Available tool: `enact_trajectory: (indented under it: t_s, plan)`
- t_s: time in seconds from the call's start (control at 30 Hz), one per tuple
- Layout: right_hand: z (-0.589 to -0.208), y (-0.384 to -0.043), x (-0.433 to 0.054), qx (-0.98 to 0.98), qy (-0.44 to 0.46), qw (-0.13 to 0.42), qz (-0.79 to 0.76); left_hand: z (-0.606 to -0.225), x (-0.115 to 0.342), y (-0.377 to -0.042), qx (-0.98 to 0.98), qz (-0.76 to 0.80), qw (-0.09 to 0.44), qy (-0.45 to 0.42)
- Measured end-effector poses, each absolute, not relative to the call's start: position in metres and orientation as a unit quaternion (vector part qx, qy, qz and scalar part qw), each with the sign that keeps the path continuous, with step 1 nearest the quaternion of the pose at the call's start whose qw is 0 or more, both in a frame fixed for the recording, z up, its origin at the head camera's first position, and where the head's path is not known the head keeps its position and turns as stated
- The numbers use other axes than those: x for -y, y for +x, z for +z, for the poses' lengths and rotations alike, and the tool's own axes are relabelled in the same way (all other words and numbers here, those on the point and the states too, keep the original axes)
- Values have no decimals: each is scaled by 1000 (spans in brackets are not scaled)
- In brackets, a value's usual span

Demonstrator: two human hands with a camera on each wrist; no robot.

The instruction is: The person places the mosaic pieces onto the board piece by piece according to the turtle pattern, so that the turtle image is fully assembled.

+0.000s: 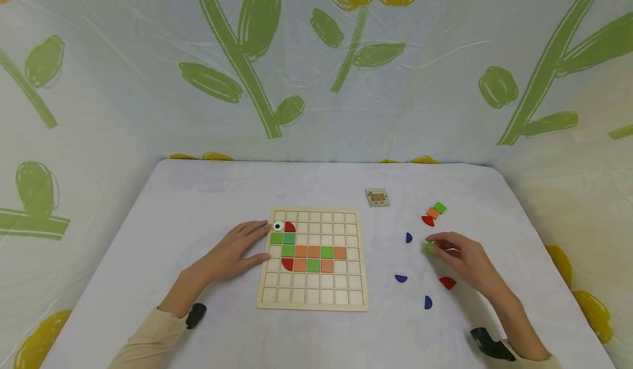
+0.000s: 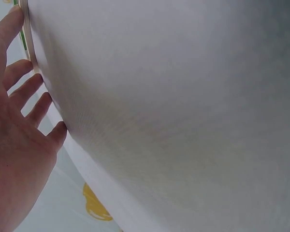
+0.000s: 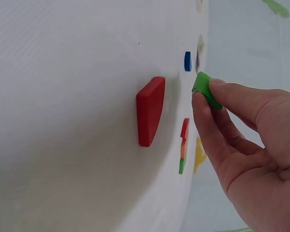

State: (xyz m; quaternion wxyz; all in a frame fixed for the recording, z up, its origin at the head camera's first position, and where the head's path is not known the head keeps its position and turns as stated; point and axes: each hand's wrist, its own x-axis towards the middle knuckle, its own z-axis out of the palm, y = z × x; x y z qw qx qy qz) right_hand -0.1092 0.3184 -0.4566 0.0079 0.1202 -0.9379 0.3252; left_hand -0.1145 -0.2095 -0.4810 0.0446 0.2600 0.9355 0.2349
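Observation:
A green square tile (image 3: 207, 90) is pinched between the thumb and fingers of my right hand (image 1: 460, 256), above the right part of the table. My left hand (image 1: 236, 253) rests at the left edge of a wooden grid board (image 1: 316, 297), fingers fairly straight, fingertips right at its rim. On the board, green and orange square tiles, red quarter-round pieces and a white round eye piece (image 1: 278, 226) fill several cells at the left and middle. Close to my right hand lies a red quarter-round piece (image 1: 447, 283).
Blue half-round pieces (image 1: 401, 278) are scattered between the board and my right hand. Farther back sit a green tile (image 1: 440, 208), an orange tile (image 1: 433, 213) and a red piece (image 1: 428, 221) in a row. A small pattern card (image 1: 378, 197) lies behind the board's right corner.

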Motion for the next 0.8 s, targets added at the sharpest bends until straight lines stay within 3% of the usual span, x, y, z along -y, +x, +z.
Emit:
enact_trajectory:
  t_s: [0.37, 0.8]
  plan:
    - [-455, -112, -301, 925, 160, 41, 343, -480, 210, -115, -935, 237, 45, 260]
    - [-453, -114, -268, 915, 174, 34, 363, -483, 211, -116, -935, 237, 49, 259]
